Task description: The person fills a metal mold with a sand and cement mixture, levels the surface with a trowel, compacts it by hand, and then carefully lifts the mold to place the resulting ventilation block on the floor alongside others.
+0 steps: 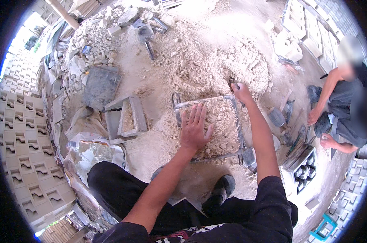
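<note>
A rectangular metal mould frame point(236, 117) with a wire loop at its upper left corner lies on the ground in front of me, filled with crumbly beige mix point(222, 139). My left hand point(195, 131) rests flat on the mix, near the frame's left side, fingers stretched out. Beyond the far right corner, my right hand point(241, 92) is closed round a small dark-handled tool point(233, 85). The tool's far end meets the big heap of loose beige material point(216, 67), so its kind is hidden.
A flat-bladed scoop point(144, 34) lies at the far left, above a dark square plate point(100, 88) and an open concrete box shape point(139, 117). Patterned blocks point(29, 162) are stacked at left. At right sits a co-worker point(343, 97) near scattered tools and an openwork block point(307, 172).
</note>
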Demonstrator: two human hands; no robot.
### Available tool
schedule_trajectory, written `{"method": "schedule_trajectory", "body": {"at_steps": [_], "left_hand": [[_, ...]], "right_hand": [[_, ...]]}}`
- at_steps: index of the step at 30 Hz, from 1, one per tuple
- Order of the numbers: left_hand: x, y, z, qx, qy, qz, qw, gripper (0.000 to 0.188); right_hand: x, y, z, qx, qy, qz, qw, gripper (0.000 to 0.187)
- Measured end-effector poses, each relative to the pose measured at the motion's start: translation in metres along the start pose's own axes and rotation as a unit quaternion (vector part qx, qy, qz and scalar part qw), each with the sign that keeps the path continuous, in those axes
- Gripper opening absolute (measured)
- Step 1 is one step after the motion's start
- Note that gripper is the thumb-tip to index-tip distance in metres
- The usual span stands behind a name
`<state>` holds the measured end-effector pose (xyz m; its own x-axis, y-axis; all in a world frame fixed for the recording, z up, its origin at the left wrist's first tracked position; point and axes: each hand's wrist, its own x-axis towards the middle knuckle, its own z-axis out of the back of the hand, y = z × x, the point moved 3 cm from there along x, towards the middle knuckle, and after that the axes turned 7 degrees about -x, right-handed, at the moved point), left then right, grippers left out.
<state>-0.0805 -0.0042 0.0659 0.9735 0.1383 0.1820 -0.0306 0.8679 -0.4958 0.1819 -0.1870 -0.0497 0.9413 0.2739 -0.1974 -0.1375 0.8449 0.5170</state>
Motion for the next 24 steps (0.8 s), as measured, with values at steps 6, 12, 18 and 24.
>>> {"method": "schedule_trajectory", "body": {"at_steps": [6,12,18,24], "left_hand": [[-0.001,-0.004,0.005,-0.01,-0.016,0.0,1.0,0.067],[-0.005,0.005,-0.002,-0.011,-0.046,-0.015,0.999,0.063],[-0.009,0.023,-0.005,-0.258,-0.153,0.025,0.954,0.055],[-0.006,0.029,-0.008,-0.421,-0.221,0.091,0.875,0.052]], "right_hand": [[-0.04,0.014,0.034,0.097,0.021,-0.014,0.995,0.064],[-0.106,0.058,0.102,0.06,0.041,0.096,0.993,0.063],[-0.201,0.084,0.122,-0.007,0.1,0.102,0.99,0.056],[-0.277,0.104,0.096,-0.022,0.057,0.126,0.99,0.054]]}}
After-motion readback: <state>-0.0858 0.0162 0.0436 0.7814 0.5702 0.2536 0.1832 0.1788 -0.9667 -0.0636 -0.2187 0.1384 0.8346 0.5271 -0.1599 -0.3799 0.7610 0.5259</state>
